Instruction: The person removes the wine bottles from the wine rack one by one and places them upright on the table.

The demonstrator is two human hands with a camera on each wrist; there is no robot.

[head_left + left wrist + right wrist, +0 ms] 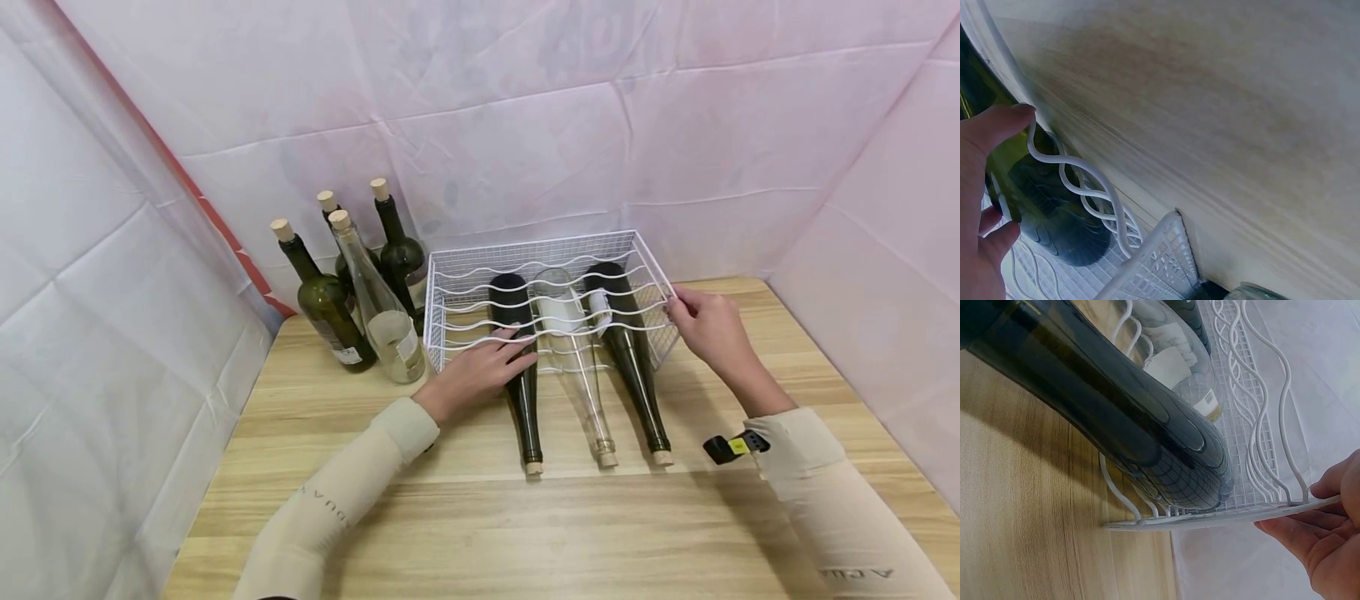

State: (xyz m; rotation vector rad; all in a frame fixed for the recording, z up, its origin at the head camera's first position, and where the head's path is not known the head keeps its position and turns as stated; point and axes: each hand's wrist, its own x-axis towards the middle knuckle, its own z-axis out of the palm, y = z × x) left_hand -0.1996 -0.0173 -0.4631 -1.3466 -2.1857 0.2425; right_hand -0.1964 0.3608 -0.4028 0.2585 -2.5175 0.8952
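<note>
A white wire wine rack (536, 242) with wavy bars stands against the back wall. Three corked bottles lie in it, necks toward me: a dark wine bottle (528, 417) at left, a clear glass bottle (587, 392) in the middle, and a dark green bottle (640, 383) at right. My left hand (480, 371) grips the left bottle just at the rack's front bar; in the left wrist view its thumb (1004, 122) touches the wire and fingertips lie across the glass. With thumb and fingers, my right hand (708, 329) pinches the rack's upper right edge (1241, 515).
Left of the rack, several corked bottles stand upright close together, among them a clear bottle (390, 333) and a green bottle (326, 304). White sheeting (510, 175) rises behind and on both sides. All stand on a wooden table (525, 533).
</note>
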